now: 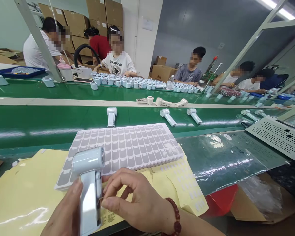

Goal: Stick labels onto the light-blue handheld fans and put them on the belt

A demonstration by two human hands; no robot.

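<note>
My left hand [64, 213] grips a pale blue handheld fan [89, 183] by its handle, upright, at the bottom centre. My right hand [135, 200], with a red bead bracelet on the wrist, pinches at the side of the handle with thumb and forefinger; whether a sticker sits between them I cannot tell. Just behind lies a stack of sticker sheets [127, 146] covered with grey labels. Yellow backing sheets [24, 193] lie under and around it.
A green conveyor belt [51, 123] carries three more fans [111, 116] past me. Several small white round parts [127, 83] line the far belt. Several people sit working on the far side. A perforated white metal panel [277, 136] lies at the right.
</note>
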